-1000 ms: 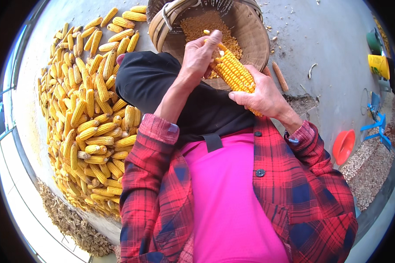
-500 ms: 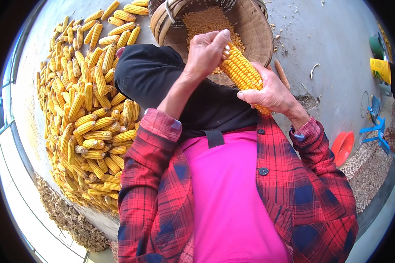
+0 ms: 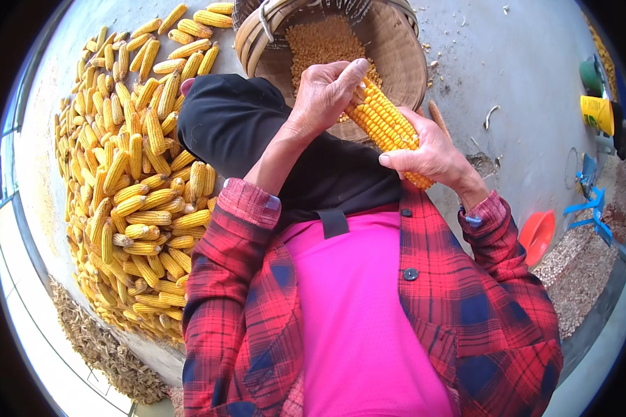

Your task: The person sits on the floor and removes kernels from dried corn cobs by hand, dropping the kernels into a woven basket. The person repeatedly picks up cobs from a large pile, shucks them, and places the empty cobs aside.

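Both my hands are on one yellow ear of corn (image 3: 382,124), held at a slant over my lap by the near rim of a woven basket (image 3: 405,59). My right hand (image 3: 432,154) wraps round its lower end, the thumb lying across the kernels. At the upper end my left hand (image 3: 327,96) is closed, with its thumb pressed at the tip; its fingertips are hidden. Rows of kernels cover most of the ear that shows. Loose kernels (image 3: 323,43) lie in the basket.
A large heap of corn ears (image 3: 135,187) spreads over the floor on my left, with dry husks (image 3: 101,344) nearer me. A bare cob (image 3: 439,118) lies right of the basket. Farther right are a yellow container (image 3: 597,115), a red basin (image 3: 537,236) and blue straps (image 3: 592,208).
My left hand has shifted slightly at the ear's upper end, and the pale tip seen before is now mostly covered. My right hand keeps its hold. The whole view has moved a little.
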The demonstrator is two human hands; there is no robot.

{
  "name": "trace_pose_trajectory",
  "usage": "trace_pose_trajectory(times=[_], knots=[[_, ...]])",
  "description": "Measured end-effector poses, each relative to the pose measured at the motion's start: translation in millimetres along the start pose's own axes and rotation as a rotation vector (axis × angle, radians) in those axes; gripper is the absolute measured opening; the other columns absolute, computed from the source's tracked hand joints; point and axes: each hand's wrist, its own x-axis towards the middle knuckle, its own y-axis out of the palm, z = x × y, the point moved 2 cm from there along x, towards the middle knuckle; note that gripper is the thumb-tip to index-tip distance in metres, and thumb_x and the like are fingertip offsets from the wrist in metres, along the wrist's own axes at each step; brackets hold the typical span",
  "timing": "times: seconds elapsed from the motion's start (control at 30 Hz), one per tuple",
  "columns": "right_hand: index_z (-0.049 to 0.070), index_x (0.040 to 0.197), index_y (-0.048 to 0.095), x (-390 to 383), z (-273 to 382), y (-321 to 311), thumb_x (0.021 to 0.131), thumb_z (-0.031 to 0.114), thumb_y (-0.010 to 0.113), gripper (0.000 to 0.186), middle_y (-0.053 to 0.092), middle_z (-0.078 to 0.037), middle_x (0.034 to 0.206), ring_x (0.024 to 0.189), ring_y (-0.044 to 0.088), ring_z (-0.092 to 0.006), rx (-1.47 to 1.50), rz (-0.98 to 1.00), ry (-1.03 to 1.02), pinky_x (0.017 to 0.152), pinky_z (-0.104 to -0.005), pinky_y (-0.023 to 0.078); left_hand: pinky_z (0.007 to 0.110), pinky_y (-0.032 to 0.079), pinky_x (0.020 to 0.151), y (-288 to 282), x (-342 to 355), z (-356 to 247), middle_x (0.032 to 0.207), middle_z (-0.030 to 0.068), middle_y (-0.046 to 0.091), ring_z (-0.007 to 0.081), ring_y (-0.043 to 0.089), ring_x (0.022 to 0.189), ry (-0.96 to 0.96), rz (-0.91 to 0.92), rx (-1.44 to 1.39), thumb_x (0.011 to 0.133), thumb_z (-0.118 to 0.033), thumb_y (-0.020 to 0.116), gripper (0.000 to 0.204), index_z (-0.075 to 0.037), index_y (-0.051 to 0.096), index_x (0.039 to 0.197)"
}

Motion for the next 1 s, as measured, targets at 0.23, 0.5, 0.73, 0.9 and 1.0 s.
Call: trace_pose_trajectory(times=[0.23,0.5,0.73,0.9,1.0], knots=[[-0.002,0.123,0.046,7.1,-0.6,7.4,0.070,0.013,0.074,0.062,0.059,-0.003,0.097,0.085,0.056,-0.0119,-0.304,-0.163,-0.071,0.076,-0.0267,0.048,0.017,0.027,0.039,9.4,-8.3,-6.7,0.070,-0.0033,0.052,0.0024,0.040,0.049,-0.266,0.017,-0.107,0.082,-0.037,0.069,0.036,-0.008,0.061,0.102],[0.001,0.124,0.047,6.3,-5.3,-15.7,0.069,0.013,0.075,0.063,0.057,-0.001,0.098,0.079,0.057,-0.0117,0.051,0.009,-0.005,0.072,-0.0262,0.048,0.016,0.024,0.041,4.5,-15.1,-12.7,0.069,-0.0066,0.043,-0.0007,0.031,0.051,-0.190,0.196,-0.363,0.090,-0.023,0.058,0.028,-0.011,0.055,0.115],[0.000,0.127,0.043,5.8,7.7,6.5,0.069,0.015,0.073,0.067,0.061,-0.008,0.096,0.084,0.059,-0.0145,-0.443,-0.242,-0.116,0.074,-0.0298,0.049,0.017,0.028,0.042,6.3,-8.7,-16.0,0.075,-0.0034,0.049,0.0018,0.039,0.052,-0.314,0.100,-0.396,0.090,-0.029,0.057,0.032,-0.010,0.055,0.115],[-0.001,0.125,0.044,16.4,-9.9,-2.9,0.068,0.015,0.073,0.066,0.060,-0.008,0.101,0.089,0.058,-0.0139,-0.334,-0.147,-0.112,0.078,-0.0290,0.048,0.017,0.027,0.041,6.8,-8.7,-2.2,0.082,-0.0024,0.051,0.0024,0.042,0.056,-0.351,0.077,-0.358,0.088,-0.026,0.061,0.025,-0.011,0.054,0.106],[0.000,0.125,0.044,17.4,-9.2,-8.7,0.070,0.013,0.074,0.064,0.057,-0.004,0.100,0.088,0.054,-0.0111,-0.214,-0.085,-0.131,0.079,-0.0266,0.047,0.018,0.027,0.042,3.4,-8.3,-2.7,0.082,-0.0025,0.051,0.0024,0.041,0.056,-0.358,0.128,-0.521,0.087,-0.023,0.061,0.025,-0.011,0.054,0.108]])
